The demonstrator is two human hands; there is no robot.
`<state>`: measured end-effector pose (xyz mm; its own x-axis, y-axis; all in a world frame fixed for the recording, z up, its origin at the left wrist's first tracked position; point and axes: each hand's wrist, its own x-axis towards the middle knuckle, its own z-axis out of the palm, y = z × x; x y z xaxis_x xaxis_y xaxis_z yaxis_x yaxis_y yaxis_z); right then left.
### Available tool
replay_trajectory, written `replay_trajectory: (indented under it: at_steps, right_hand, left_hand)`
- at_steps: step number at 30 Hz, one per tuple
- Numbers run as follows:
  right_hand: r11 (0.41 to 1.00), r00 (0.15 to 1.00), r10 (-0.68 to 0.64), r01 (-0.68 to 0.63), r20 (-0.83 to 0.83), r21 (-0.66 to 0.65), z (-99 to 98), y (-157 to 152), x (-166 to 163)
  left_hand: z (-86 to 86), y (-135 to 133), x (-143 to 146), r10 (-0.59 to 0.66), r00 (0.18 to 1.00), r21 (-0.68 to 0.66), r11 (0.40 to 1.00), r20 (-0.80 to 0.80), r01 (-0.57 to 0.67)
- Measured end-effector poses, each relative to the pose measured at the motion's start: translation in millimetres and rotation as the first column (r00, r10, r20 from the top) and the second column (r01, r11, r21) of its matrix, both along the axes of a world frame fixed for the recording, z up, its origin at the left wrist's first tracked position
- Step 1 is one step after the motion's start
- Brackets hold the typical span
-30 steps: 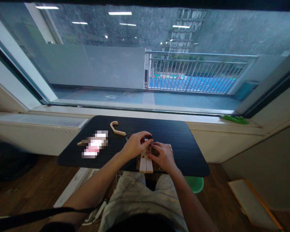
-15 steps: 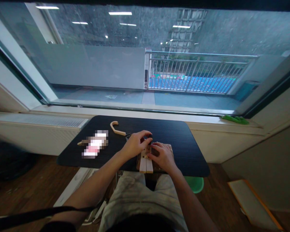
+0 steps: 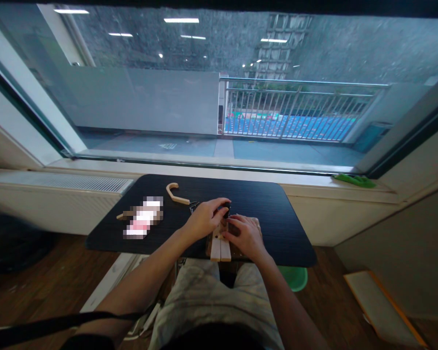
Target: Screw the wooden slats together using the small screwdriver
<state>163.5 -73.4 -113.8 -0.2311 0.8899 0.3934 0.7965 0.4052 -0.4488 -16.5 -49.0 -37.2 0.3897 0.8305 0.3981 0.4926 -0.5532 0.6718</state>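
Observation:
On the near edge of the black table [image 3: 277, 214] lies a pale wooden assembly [image 3: 219, 247] made of flat slats. My left hand [image 3: 204, 218] is curled over its far end, fingers pinched on a small dark part [image 3: 226, 210] that I cannot make out. My right hand [image 3: 246, 236] rests on top of the wooden assembly, fingers bent and pressing it down. A curved wooden hook-shaped piece [image 3: 175, 193] lies apart on the table, beyond my left hand.
A blurred white and pink item [image 3: 143, 222] lies on the table's left part, with a thin wooden stick beside it. A green cloth [image 3: 355, 180] sits on the window sill at the right. A green stool [image 3: 295, 278] stands under the table.
Almost nothing has moved. My left fingers have shifted slightly on the small dark part; my right hand stays on the wooden assembly.

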Motion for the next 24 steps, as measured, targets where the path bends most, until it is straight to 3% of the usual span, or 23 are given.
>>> replay_trajectory:
  at_steps: [15, 24]
  right_hand:
    - [1.000, 1.000, 0.005, -0.005, 0.014, 0.004, -0.4, 0.1, 0.3]
    - [1.000, 1.000, 0.013, -0.013, 0.005, -0.009, -4.9, 2.3, 1.5]
  left_hand:
    - [-2.1, -0.8, 0.5, -0.005, 1.000, -0.051, 0.999, 0.003, 0.005]
    - [1.2, -2.5, -1.0, -0.012, 0.999, 0.024, 1.000, -0.038, 0.013]
